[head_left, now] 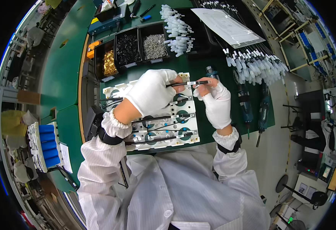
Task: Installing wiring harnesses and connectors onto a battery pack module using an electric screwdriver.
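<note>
A black cable [178, 83] with a white label sleeve is held between my two hands, above the far right part of a white battery-module frame [191, 109]. My left hand [152, 91], in a white glove with bare fingertips, is closed on the cable's left stretch. At the cable's right end, the fingertips of my right hand [217, 102], gloved the same way, pinch it. Several other labelled black cables [158, 139] lie across the frame, over round openings. My left hand and forearm hide part of the frame's left side.
Beyond the frame stand black bins with gold parts [109, 62], black parts [127, 49] and silver screws [154, 46]. Capped cables [256, 64] lie under a paper sheet [229, 27]. Two power screwdrivers [245, 104] are at the right. Blue cells [49, 145] sit far left.
</note>
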A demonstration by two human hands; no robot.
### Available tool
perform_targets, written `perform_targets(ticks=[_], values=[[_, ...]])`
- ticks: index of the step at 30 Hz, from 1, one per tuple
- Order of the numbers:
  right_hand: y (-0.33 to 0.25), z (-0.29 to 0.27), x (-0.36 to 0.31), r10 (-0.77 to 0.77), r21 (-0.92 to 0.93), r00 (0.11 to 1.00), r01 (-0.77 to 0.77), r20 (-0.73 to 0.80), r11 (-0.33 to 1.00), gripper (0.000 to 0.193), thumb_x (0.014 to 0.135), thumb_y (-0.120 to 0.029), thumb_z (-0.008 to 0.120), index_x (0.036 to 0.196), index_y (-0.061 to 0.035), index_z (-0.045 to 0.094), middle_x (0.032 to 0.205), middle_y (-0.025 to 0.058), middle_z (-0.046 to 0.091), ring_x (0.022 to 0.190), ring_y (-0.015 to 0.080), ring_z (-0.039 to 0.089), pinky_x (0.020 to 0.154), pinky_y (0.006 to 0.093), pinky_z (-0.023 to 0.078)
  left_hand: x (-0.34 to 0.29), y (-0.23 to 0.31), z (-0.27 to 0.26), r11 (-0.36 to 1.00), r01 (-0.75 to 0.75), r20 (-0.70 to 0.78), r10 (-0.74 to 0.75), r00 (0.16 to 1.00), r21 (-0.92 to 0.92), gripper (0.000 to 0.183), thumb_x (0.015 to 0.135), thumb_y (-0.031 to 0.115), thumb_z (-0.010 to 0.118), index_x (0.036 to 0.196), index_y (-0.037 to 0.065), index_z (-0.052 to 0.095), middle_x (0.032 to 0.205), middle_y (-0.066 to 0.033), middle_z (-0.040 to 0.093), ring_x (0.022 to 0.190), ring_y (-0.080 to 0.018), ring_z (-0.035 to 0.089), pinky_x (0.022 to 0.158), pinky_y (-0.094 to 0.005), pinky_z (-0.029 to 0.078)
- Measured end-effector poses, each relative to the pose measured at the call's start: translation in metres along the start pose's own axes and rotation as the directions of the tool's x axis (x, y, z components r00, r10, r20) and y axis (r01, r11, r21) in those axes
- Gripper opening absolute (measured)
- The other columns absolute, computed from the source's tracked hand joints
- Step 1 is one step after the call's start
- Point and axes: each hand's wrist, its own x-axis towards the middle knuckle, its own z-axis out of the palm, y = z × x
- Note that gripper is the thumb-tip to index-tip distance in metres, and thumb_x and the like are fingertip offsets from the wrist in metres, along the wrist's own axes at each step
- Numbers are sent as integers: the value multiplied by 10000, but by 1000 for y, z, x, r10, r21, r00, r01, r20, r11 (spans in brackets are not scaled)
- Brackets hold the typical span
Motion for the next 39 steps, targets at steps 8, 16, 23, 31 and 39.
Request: perform_targets(ticks=[8,16,23,31,39], values=[[-13,8,1,-263,-470,958,287,117,835,95,907,-57,755,992,-17,736,869,65,714,708,110,622,646,256,487,-1,-4,3,996,-10,-51,5,999,-88,165,882,5,703,1045,-20,705,774,-106,673,672,-103,562,645,-297,498],[-13,10,8,-191,-401,977,211,89,891,110,867,-32,775,974,-25,750,822,94,724,690,147,658,645,261,510,-4,-2,-9,946,-180,-227,243,943,268,110,884,65,692,989,44,720,839,-144,700,725,-318,677,670,-369,541],[-11,13,7,-510,-519,853,487,109,703,138,822,56,764,933,-25,754,856,93,740,752,178,701,699,284,559,-24,-1,-16,893,-71,-22,90,996,443,253,935,103,619,1173,140,698,948,-126,652,818,-362,673,721,-436,543],[-10,11,7,-608,-602,774,575,179,555,261,731,128,762,930,-40,750,891,82,717,777,231,689,693,313,562,-19,-1,-4,873,-95,-125,175,977,478,239,885,62,642,1097,134,725,936,-95,655,814,-320,680,702,-389,548],[-20,9,16,-604,-563,745,640,284,524,294,745,129,738,970,-58,768,905,85,723,798,234,694,695,312,567,-18,-15,3,933,-200,-221,272,937,300,184,853,-13,625,1006,78,673,933,-89,649,821,-309,676,717,-378,547]])
